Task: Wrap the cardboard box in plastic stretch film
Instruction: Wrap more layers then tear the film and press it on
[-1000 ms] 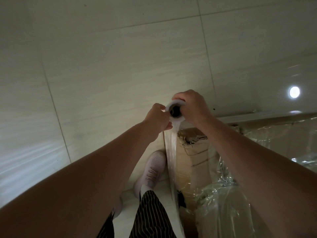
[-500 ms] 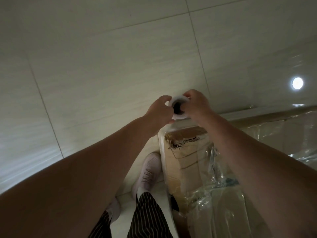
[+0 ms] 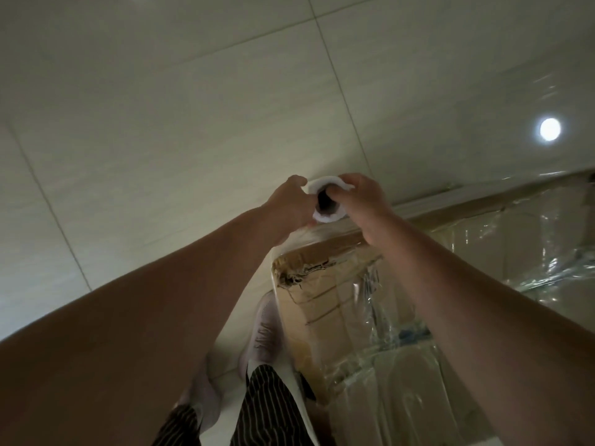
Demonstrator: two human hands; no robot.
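While held just above the torn top corner of the cardboard box (image 3: 325, 284): film roll (image 3: 325, 217), gripped from both sides, left hand (image 3: 289, 204) and right hand (image 3: 363, 201) each curled round its end. Risks: film snagging or tearing on that ragged corner if pulled unevenly; roping if let slack.

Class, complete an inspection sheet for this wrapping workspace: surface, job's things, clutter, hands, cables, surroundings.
Surface: pale tiled floor, glossy.
Job's things: cardboard box, torn at its near corner and partly covered in stretch film; stretch film roll held above that corner.
Clutter: nothing seen.
Hands: left hand and right hand both grip the roll.
Cables: nothing seen.
Surroundings: white shoe, striped trousers, round light reflection on the floor.
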